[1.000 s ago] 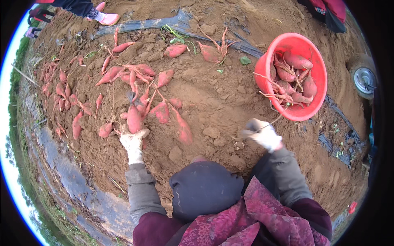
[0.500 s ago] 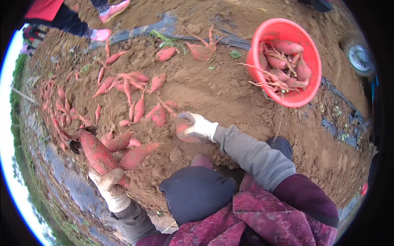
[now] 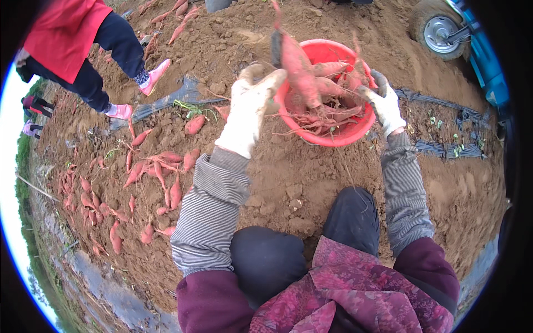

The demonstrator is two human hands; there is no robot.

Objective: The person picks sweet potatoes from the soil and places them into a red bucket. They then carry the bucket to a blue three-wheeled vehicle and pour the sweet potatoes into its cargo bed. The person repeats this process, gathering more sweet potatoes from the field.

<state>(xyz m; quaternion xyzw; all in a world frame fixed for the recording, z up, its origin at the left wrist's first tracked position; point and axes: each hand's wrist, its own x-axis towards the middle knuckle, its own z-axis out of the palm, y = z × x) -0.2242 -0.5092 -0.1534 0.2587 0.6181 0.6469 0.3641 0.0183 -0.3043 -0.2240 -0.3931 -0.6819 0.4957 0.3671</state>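
My left hand (image 3: 251,105), in a dirty white glove, is closed on a large, long sweet potato (image 3: 300,71), which hangs upright over the bucket's left side. The thumb lies along its left edge, and its lower end overlaps the pile from this angle. At the right rim, my right hand (image 3: 385,104), gloved in white with dark fingertips, has its fingers curled against another sweet potato (image 3: 359,72) with a root pointing up. The fingers partly hide that grip. The red bucket (image 3: 333,139) stands on the soil, holding several sweet potatoes with stringy roots.
Loose sweet potatoes (image 3: 161,164) lie over the soil to the left. A person in red with pink shoes (image 3: 120,111) stands at the upper left. Dark plastic film (image 3: 166,105) crosses the ground. A blue vehicle with a wheel (image 3: 441,33) is at the upper right.
My left hand has carried the large sweet potato from the left ground up to the bucket. My right hand has moved from the soil to the bucket's right rim. The view has shifted.
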